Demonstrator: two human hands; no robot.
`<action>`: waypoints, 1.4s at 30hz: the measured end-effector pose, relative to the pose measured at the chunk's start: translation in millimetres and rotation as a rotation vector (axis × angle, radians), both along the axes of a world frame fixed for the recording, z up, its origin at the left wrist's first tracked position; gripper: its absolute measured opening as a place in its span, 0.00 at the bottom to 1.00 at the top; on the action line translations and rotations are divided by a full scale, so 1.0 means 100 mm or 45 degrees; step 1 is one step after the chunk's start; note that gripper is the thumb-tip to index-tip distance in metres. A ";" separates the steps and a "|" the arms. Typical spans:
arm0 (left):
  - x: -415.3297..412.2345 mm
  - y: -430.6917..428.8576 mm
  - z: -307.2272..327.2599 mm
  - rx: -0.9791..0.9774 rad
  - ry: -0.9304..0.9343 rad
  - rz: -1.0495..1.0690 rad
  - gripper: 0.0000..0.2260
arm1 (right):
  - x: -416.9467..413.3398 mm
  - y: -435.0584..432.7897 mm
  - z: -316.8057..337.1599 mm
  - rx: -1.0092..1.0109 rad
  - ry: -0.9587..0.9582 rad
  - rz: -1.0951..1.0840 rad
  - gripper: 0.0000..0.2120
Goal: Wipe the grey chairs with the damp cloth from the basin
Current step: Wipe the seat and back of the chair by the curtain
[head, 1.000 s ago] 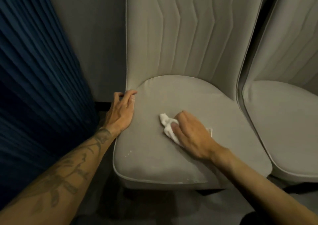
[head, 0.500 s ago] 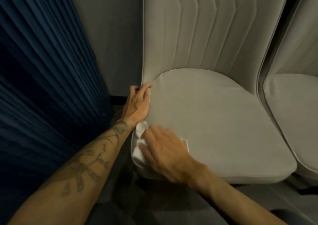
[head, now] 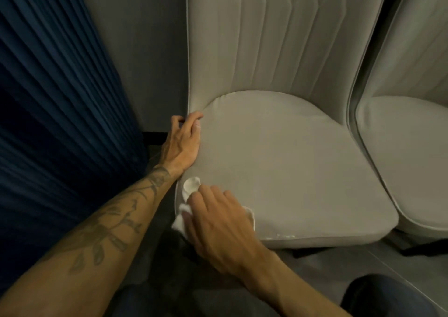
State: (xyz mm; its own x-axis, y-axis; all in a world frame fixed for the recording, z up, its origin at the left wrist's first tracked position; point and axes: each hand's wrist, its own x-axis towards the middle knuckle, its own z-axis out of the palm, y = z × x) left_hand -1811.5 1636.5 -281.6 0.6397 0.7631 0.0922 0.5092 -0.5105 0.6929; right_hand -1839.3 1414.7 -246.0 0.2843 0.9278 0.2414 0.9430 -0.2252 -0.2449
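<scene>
Dark blue pleated curtain (head: 60,122) fills the left side, with a grey wall (head: 145,50) behind it and a grey floor (head: 363,256) below. Against the wall stands a grey chair (head: 278,159) with a stitched back and a rounded seat. A second chair (head: 412,147) of the same kind stands just beside it on the right, with a narrow dark gap between them.

The left hand (head: 180,147), at the end of a tattooed forearm, grips the seat's left edge near the back corner. Its thumb lies on top of the cushion and its fingers curl down the side.

The right hand (head: 218,222) lies palm down on the seat's front left corner, with its fingers curled over a white cloth (head: 190,185) and pressing it to the cushion. The cloth is bunched. One fold pokes out past the fingertips, another hangs off the seat's edge on the left, and a corner shows on the right of the hand. A pale streak marks the seat's front rim.
</scene>
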 end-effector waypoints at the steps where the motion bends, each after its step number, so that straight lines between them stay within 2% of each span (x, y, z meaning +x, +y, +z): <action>1: 0.01 0.00 0.00 -0.006 0.006 0.000 0.15 | 0.01 0.06 0.02 0.017 -0.027 -0.057 0.11; 4: -0.01 -0.01 0.00 0.002 0.019 -0.001 0.15 | -0.03 0.08 0.03 0.041 -0.066 -0.191 0.11; 8: -0.02 -0.01 -0.01 0.007 -0.004 -0.006 0.15 | 0.15 -0.42 0.01 0.007 -0.187 -0.289 0.15; 13: -0.01 -0.01 -0.03 0.026 -0.004 0.003 0.15 | 0.34 -0.74 0.05 0.025 -0.235 -0.728 0.21; 14: -0.01 -0.01 -0.03 0.030 -0.002 0.011 0.15 | 0.24 -0.64 0.03 0.048 -0.281 -0.719 0.21; 17: -0.04 -0.01 0.00 0.021 0.035 0.029 0.16 | -0.03 -0.35 -0.05 0.128 -0.278 -0.464 0.17; 19: -0.06 -0.01 0.04 -0.018 0.072 0.014 0.18 | 0.10 -0.45 -0.04 0.110 -0.287 -0.401 0.17; 22: -0.15 -0.07 0.07 -0.090 0.111 -0.037 0.22 | 0.53 -0.97 -0.01 0.074 -0.361 -0.548 0.14; 24: -0.26 -0.15 0.06 -0.115 0.105 -0.051 0.23 | 0.75 -1.25 0.03 0.048 -0.265 -0.730 0.11; 27: -0.41 -0.29 0.04 -0.135 0.076 -0.043 0.25 | 0.60 -1.15 0.01 0.102 -0.295 -0.847 0.11; 32: -0.43 -0.41 0.03 -0.125 0.042 0.021 0.24 | 0.03 -0.73 -0.08 0.131 -0.346 -0.539 0.16; 34: -0.44 -0.41 0.03 -0.112 0.036 0.019 0.24 | 0.27 -0.95 -0.02 0.097 -0.350 -0.535 0.14; 38: -0.43 -0.42 0.00 -0.108 0.007 0.036 0.23 | 0.59 -1.43 0.04 -0.019 -0.222 -0.744 0.11; 40: -0.41 -0.43 -0.01 -0.096 -0.004 0.023 0.23 | 0.37 -1.22 0.01 -0.082 -0.242 -0.684 0.13; 42: -0.41 -0.41 -0.03 -0.092 0.002 0.019 0.23 | 0.12 -0.99 -0.04 -0.096 -0.265 -0.507 0.18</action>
State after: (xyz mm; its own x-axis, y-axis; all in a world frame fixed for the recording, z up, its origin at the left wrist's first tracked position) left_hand -1852.1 1595.9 -285.0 0.6285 0.7770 0.0353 0.5175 -0.4515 0.7269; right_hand -1827.3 1316.1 -250.1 0.5751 0.7733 0.2670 0.8068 -0.5902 -0.0284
